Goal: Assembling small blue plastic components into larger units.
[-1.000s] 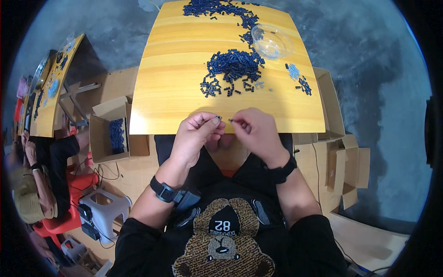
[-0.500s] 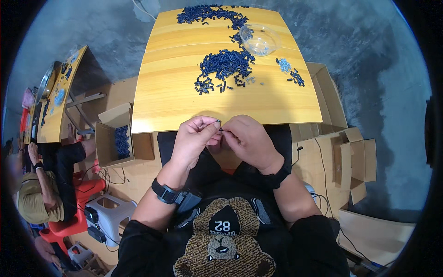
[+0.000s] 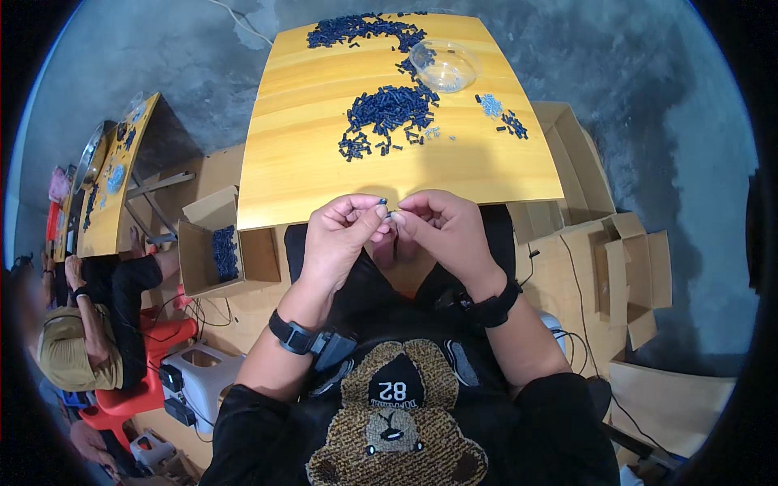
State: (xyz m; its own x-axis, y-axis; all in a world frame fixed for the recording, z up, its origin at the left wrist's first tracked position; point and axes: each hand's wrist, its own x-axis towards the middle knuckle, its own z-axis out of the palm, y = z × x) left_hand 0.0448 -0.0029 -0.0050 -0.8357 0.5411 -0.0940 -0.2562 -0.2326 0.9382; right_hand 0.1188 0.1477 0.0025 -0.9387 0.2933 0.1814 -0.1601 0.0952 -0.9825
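My left hand [image 3: 344, 239] is closed in a pinch, its thumb and forefinger on a small dark cylindrical piece [image 3: 382, 202]. Close against it, my right hand [image 3: 450, 235] has thumb and forefinger drawn together beside the left fingertips. Whatever sits in the right fingertips is too small to make out. Both hands are just off the near edge of the yellow wooden table [image 3: 300, 174], above my lap. On the table lies a pile of short dark cylindrical pieces [image 3: 391, 109], with a few small clear bits [image 3: 432, 133] near it.
A clear round bowl [image 3: 416, 68] stands beside a far dark heap [image 3: 356, 31]. Pale small parts [image 3: 489, 104] and loose dark pieces [image 3: 513, 125] lie at the right. Cardboard boxes flank the table; the left box [image 3: 198, 263] holds dark pieces. Another person [image 3: 85, 344] sits at left.
My right hand has turned so that its thumb shows more, and its fingers have lifted slightly. The left hand keeps its pinch. The whole view has shifted a little.
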